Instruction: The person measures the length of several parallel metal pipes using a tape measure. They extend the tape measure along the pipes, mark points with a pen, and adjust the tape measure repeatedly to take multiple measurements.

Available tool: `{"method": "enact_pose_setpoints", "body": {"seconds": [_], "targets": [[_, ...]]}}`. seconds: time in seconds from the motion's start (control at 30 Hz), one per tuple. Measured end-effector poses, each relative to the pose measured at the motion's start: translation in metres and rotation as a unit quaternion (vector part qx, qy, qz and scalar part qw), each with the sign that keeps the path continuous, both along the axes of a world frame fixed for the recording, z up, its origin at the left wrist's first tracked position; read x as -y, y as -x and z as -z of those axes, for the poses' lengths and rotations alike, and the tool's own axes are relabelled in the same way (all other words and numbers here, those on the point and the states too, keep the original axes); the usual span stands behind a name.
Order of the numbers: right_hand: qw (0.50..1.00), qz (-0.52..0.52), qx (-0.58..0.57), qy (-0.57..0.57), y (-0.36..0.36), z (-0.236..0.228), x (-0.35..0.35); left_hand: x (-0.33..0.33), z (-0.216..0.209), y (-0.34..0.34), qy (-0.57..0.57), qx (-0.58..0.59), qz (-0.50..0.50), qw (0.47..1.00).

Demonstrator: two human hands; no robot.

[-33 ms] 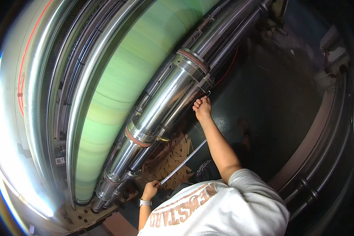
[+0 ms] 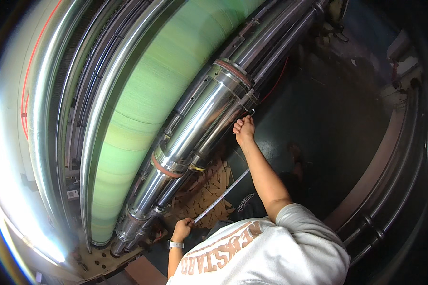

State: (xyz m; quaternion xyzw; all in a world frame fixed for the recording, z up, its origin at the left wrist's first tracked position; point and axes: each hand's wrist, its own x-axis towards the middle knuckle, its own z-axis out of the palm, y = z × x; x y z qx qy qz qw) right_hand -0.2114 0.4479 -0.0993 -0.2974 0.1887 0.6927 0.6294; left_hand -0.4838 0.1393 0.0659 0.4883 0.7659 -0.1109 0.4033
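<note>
A white tape measure strip [image 2: 221, 195] stretches slantwise from my left hand [image 2: 182, 229], whose fingers are closed on its lower end. The tape passes behind my right forearm, where its far end is hidden. My right hand [image 2: 244, 129] is closed beside the polished steel cylinder [image 2: 205, 116]. A small metal loop [image 2: 252, 112] shows just above those fingers; whether they grip it or the tape is not visible. A wide green roller [image 2: 147, 109] lies beyond the cylinder. My left wrist carries a watch [image 2: 176, 244] with a pale band.
Strips of brown cardboard [image 2: 207, 192] lie in a heap below the cylinder. Long metal bars [image 2: 114, 80] run along the machine at left. Dark floor [image 2: 328, 128] stretches to the right, bordered by curved pipes [image 2: 394, 204]. A bright light glares at far left.
</note>
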Motion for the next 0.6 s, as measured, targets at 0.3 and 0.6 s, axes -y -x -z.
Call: {"method": "enact_pose_setpoints", "body": {"seconds": [0.3,0.6], "targets": [[0.887,0.01,0.461,0.008,0.021,0.089,-0.015,0.007,0.006,0.006,0.0,0.016,-0.013,1.0],[0.775,-0.115,0.614,-0.096,-0.04,0.129,-0.035,0.002,-0.046,-0.008,-0.065,0.094,-0.143,0.983]]}}
